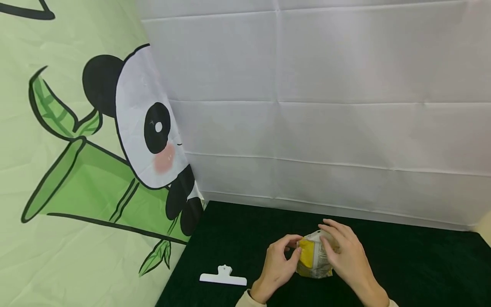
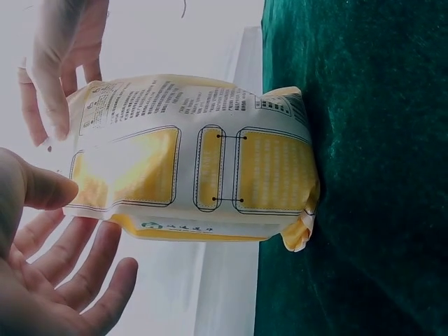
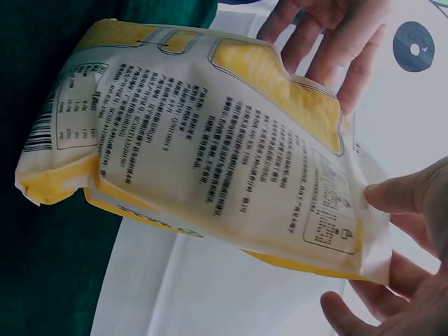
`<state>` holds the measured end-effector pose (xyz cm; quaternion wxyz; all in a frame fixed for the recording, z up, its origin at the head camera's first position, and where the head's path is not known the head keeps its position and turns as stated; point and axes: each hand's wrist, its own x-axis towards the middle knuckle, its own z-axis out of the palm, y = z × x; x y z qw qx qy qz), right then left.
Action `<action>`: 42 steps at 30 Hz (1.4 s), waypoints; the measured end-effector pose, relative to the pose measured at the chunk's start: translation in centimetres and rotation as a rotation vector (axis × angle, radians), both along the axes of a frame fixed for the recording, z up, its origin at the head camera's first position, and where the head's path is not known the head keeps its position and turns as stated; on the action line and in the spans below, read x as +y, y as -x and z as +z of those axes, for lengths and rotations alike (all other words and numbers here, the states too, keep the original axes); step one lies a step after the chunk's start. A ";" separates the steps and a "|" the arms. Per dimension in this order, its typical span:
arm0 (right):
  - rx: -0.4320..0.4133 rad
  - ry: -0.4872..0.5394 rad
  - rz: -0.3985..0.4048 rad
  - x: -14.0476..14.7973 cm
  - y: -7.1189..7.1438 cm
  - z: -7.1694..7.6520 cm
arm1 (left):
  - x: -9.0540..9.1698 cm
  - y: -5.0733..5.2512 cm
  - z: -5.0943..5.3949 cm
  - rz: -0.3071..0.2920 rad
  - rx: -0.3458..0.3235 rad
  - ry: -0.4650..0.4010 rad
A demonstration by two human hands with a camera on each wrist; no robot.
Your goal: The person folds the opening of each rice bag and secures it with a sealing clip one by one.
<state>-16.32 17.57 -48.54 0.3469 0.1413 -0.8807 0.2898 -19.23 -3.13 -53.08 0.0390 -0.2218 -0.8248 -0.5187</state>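
A yellow and white printed packet (image 1: 315,255) stands upright on the dark green cloth, its base touching the cloth. The left hand (image 1: 279,263) pinches its upper left edge between thumb and fingers. At the upper right edge, the right hand (image 1: 347,251) grips the packet with thumb and fingers. In the left wrist view, yellow panels show on the packet (image 2: 189,161), with the left thumb on its top part. Dense printed text and a barcode cover the packet (image 3: 210,140) in the right wrist view, where the right thumb and fingers pinch a top corner.
A white clip (image 1: 223,276) with a long flat bar lies on the green cloth (image 1: 238,230), left of the left hand. Behind the cloth hangs a creased white sheet (image 1: 326,106). A light green sheet with a panda drawing (image 1: 142,128) hangs at the left.
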 end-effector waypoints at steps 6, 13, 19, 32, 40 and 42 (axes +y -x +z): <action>0.006 0.016 -0.053 -0.5 -0.1 -0.1 | -0.2 -0.2 0.0 -0.009 0.012 -0.005; 0.022 0.032 -0.065 -0.8 -0.2 -0.2 | -0.4 -0.2 0.1 -0.010 0.032 -0.007; 0.046 0.057 -0.049 -0.7 0.0 -0.3 | -0.2 0.1 0.1 -0.055 0.034 -0.007; 0.055 0.073 -0.027 -0.6 0.3 -0.7 | 0.8 0.6 0.0 -0.064 -0.028 -0.052; 0.038 0.112 -0.017 -0.3 0.4 -0.9 | 1.7 1.1 0.1 -0.058 -0.105 -0.078; 0.038 0.116 -0.015 -0.2 0.5 -0.9 | 1.9 1.1 0.1 -0.050 -0.106 -0.064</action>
